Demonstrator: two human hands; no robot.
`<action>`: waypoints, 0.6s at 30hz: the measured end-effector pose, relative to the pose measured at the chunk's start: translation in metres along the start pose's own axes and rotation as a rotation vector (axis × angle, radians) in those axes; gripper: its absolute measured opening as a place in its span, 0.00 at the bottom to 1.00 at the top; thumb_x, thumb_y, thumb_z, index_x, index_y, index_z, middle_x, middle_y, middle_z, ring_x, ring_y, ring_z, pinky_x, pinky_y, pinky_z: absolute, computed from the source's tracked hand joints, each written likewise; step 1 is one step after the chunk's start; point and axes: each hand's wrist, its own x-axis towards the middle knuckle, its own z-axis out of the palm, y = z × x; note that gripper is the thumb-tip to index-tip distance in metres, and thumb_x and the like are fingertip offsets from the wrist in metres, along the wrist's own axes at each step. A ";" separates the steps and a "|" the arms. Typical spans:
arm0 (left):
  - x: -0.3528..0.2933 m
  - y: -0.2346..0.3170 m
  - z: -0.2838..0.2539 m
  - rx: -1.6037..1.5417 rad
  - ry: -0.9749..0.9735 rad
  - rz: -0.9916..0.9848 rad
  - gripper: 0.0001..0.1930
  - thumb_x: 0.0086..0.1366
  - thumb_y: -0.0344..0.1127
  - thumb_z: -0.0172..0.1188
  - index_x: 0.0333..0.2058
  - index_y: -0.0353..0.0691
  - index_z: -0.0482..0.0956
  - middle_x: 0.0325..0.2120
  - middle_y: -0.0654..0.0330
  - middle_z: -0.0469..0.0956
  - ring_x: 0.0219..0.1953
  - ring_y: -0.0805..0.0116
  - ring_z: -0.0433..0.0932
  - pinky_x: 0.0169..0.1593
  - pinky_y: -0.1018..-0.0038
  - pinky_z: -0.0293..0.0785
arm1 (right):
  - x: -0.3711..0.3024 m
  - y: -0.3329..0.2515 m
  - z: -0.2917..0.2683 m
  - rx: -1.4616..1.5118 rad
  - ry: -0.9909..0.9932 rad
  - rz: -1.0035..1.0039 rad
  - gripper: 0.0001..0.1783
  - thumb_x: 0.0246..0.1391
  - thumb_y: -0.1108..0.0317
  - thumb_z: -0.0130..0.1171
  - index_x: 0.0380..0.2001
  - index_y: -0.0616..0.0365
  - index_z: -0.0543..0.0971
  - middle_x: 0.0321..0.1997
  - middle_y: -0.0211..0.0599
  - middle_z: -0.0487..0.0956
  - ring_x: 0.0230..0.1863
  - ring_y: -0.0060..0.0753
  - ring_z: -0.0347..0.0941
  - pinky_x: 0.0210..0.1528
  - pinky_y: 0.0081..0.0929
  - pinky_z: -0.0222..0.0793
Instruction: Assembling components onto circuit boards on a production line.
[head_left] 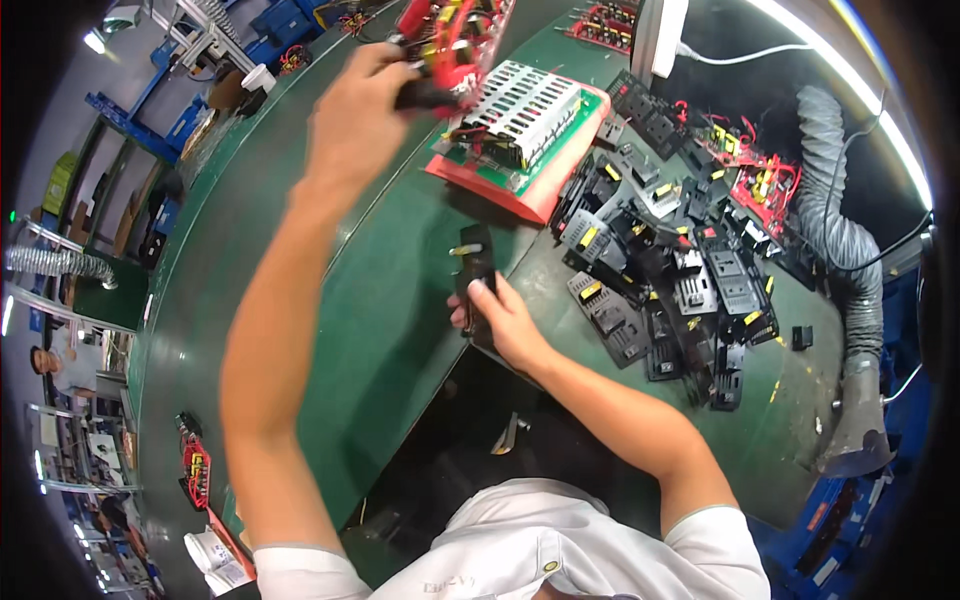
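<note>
The work looks partway, with black panels (690, 290) heaped at right and two pieces unplaced; the left hand (362, 105), raised on an outstretched arm, grasps a blurred red board assembly (470, 42) near the silver-cased unit (525, 108); the right hand (508, 322), elbow bent, pinches a black piece (478, 264) near the green bench's (335, 300) front edge.

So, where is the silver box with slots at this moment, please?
In the head view, the silver slotted box sits above centre on a green board, just left of the pile of black parts and beyond the right hand.
</note>
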 end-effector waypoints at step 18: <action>-0.308 -0.071 -0.158 -0.091 -0.817 0.175 0.19 0.49 0.21 0.61 0.42 0.41 0.76 0.48 0.50 0.71 0.50 0.47 0.74 0.60 0.46 0.68 | 0.007 -0.004 -0.013 0.268 0.025 0.093 0.25 0.69 0.50 0.44 0.53 0.63 0.70 0.46 0.48 0.79 0.42 0.34 0.78 0.47 0.32 0.76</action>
